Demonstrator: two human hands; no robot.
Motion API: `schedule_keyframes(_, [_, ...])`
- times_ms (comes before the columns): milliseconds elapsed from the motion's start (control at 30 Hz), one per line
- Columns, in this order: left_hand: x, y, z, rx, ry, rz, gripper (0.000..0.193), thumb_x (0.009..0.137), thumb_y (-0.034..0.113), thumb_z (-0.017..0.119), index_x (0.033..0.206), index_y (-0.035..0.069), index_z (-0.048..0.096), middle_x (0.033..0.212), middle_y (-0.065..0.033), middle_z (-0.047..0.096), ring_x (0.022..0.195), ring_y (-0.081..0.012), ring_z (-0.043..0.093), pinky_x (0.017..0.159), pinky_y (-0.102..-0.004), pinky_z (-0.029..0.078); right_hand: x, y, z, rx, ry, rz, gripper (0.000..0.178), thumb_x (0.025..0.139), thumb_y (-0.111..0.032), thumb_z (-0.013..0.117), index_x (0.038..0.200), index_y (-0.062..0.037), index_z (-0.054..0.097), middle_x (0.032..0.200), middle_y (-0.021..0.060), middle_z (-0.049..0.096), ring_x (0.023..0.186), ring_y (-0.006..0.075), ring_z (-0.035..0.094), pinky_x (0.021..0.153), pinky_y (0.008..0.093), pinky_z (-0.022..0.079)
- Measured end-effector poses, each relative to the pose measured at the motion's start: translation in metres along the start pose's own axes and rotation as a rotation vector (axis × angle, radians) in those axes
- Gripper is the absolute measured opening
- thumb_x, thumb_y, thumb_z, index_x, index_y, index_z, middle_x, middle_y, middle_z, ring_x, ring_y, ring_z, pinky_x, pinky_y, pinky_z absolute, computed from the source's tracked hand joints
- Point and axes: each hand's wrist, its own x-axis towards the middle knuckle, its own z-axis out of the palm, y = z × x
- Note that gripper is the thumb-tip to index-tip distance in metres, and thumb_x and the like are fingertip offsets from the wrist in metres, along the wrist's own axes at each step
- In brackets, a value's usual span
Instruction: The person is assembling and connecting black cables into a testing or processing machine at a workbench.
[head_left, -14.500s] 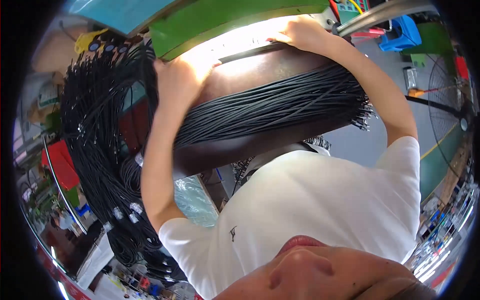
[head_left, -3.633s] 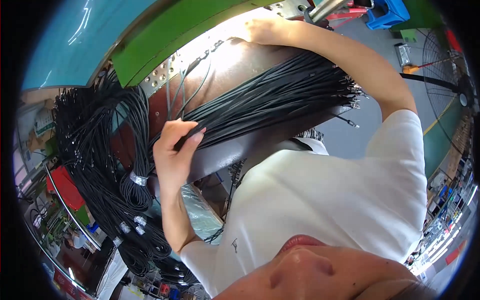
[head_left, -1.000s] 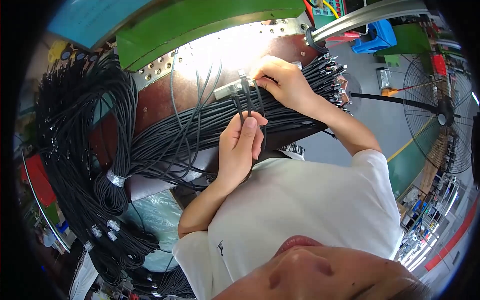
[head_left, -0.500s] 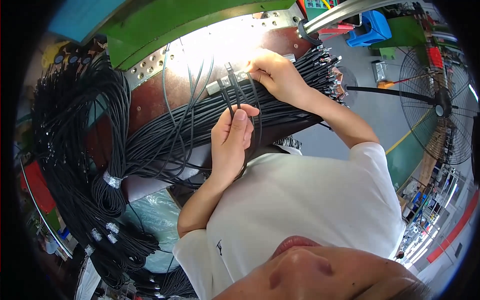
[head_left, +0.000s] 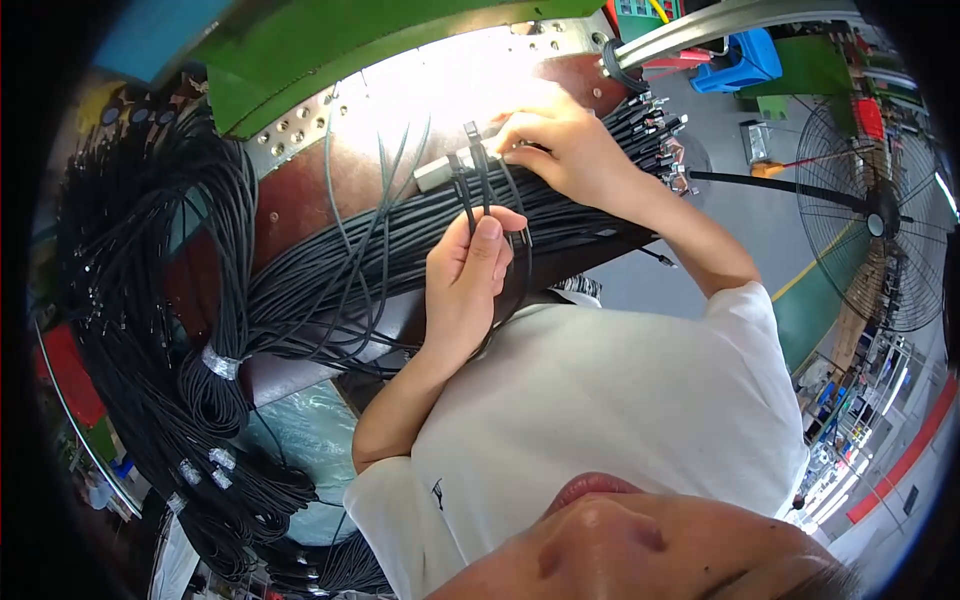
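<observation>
Left hand [head_left: 465, 285] is curled, thumb pressed against the forefinger, pinching a few thin black cables [head_left: 478, 185] that rise from its fingertips toward the right hand [head_left: 560, 150]. Right-hand fingers are pressed together over the cable ends, just beside a small grey block [head_left: 440, 170] — whether they grip the plugs cannot be told. Both hands sit above a thick cable bundle [head_left: 400, 240] laid across the brown bench [head_left: 300, 200]. Another big hank of black cables [head_left: 150, 300] hangs at left, tied with silvery tape bands [head_left: 220, 362]. Far side — a blue plastic bin [head_left: 745, 60] near the fan [head_left: 880, 220]; red panel [head_left: 70, 375] at left edge, no label detail readable.
</observation>
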Motion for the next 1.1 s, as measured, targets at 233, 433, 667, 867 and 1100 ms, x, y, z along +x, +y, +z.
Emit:
schedule_keyframes(233, [0.006, 0.007, 0.009, 0.088, -0.001, 0.082, 0.030, 0.098, 0.029, 0.046, 0.107, 0.003, 0.055, 0.063, 0.0074, 0.037, 0.053, -0.0003, 0.028, 0.045, -0.0175, 0.021, 0.000, -0.036, -0.014, 1.034, -0.286, 0.378, 0.020, 0.088, -0.020, 0.064, 0.092, -0.0010, 0.062, 0.092, 0.0015, 0.059, 0.093, 0.0103, 0.053, 0.084, 0.0267, 0.044])
schedule_keyframes(433, [0.009, 0.014, 0.014, 0.063, -0.035, 0.075, 0.029, 0.100, 0.028, 0.042, 0.104, 0.003, 0.056, 0.062, 0.0058, 0.041, 0.053, -0.0026, 0.035, 0.050, -0.0177, 0.029, 0.005, -0.021, -0.028, -0.204, 0.324, -0.254, 0.022, 0.074, -0.009, 0.067, 0.095, -0.0094, 0.063, 0.088, 0.0039, 0.062, 0.084, 0.0228, 0.059, 0.073, 0.0328, 0.047])
schedule_keyframes(667, [0.001, 0.015, 0.009, 0.323, 0.091, 0.234, 0.034, 0.099, 0.024, 0.043, 0.119, -0.002, 0.054, 0.071, -0.0015, 0.057, 0.057, -0.0055, 0.048, 0.052, -0.0195, 0.040, -0.018, 0.021, -0.022, -0.090, 0.215, -0.064, 0.016, 0.075, -0.007, 0.065, 0.089, -0.0058, 0.060, 0.088, 0.0071, 0.061, 0.085, 0.0265, 0.060, 0.073, 0.0354, 0.049])
schedule_keyframes(867, [0.014, 0.019, 0.008, -0.010, 0.034, 0.121, 0.036, 0.098, 0.038, 0.043, 0.115, 0.007, 0.047, 0.057, 0.0062, 0.032, 0.046, -0.0016, 0.024, 0.041, -0.0176, 0.018, -0.018, 0.021, -0.014, -0.130, 0.051, -0.078, 0.022, 0.073, -0.002, 0.063, 0.094, -0.0040, 0.058, 0.090, 0.0085, 0.060, 0.086, 0.0274, 0.060, 0.074, 0.0341, 0.051])
schedule_keyframes(1100, [0.022, 0.016, 0.013, -0.195, -0.001, -0.108, 0.020, 0.099, 0.026, 0.040, 0.093, 0.009, 0.050, 0.057, 0.0053, 0.034, 0.046, -0.0031, 0.026, 0.040, -0.0194, 0.021, -0.018, 0.023, -0.008, -0.209, 0.100, -0.161, 0.022, 0.070, -0.001, 0.062, 0.092, -0.0050, 0.058, 0.090, 0.0057, 0.060, 0.084, 0.0249, 0.060, 0.072, 0.0334, 0.050])
